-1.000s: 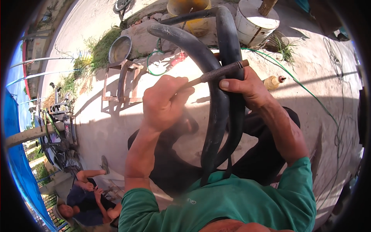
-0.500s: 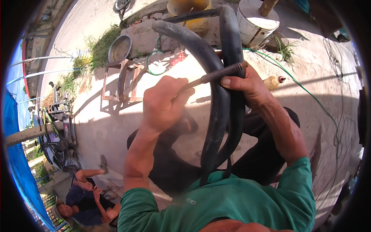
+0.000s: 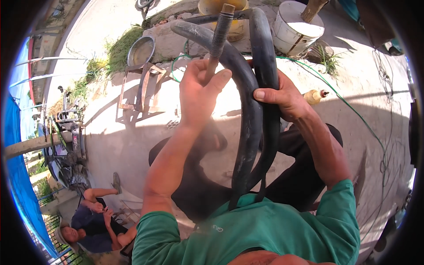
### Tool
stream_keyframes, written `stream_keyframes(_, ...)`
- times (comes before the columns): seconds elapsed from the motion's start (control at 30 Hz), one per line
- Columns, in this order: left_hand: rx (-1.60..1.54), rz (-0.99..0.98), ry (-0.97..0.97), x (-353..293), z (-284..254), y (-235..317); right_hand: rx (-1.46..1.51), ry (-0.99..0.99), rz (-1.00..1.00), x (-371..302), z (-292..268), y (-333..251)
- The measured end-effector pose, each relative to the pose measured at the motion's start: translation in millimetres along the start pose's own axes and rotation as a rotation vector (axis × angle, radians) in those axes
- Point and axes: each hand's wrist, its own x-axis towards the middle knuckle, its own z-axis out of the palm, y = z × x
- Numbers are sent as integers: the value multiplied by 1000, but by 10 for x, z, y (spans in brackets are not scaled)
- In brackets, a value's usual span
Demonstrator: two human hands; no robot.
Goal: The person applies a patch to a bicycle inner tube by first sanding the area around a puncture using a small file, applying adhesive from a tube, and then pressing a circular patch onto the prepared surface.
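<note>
A black rubber inner tube [image 3: 251, 128] stands in long loops in front of my body, its lower end against my green shirt. My right hand [image 3: 285, 98] is closed around the tube's right side, thumb laid over the front. Held upright in my closed left hand [image 3: 198, 90] is a stick with a ribbed metal coil [image 3: 221, 33] around its upper part and a bare brown tip. The stick rises just left of the tube, its coil overlapping the tube's upper bend in view. My left fingers wrap its lower part, which is partly hidden.
A yellow bucket [image 3: 236, 33] and a white bucket [image 3: 295, 33] stand beyond the tube. At left are a rusty metal frame [image 3: 142, 90] and a round basin [image 3: 141, 51]. A yellowish bottle [image 3: 312, 96] and a green hose [image 3: 346, 101] lie right. Another person [image 3: 95, 221] sits lower left.
The coiled stick has swung from lying across the tube to upright, away from the tube's front. My left hand has turned with it; my right hand keeps its grip.
</note>
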Motion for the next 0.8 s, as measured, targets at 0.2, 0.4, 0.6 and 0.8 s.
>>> stream_keyframes(0.2, -473, -360, -254, 223, 112, -94, -32, -36, -28, 50, 27, 52)
stream_keyframes(0.4, -576, -393, -139, 185, 199, 33, -154, 98, 2, 43, -133, 131)
stream_keyframes(0.6, -363, -243, -161, 266, 81, -165, -364, 212, 34, 4, -97, 119)
stream_keyframes(0.8, -303, -165, -58, 292, 93, -221, -326, 191, 0, -29, -44, 138)
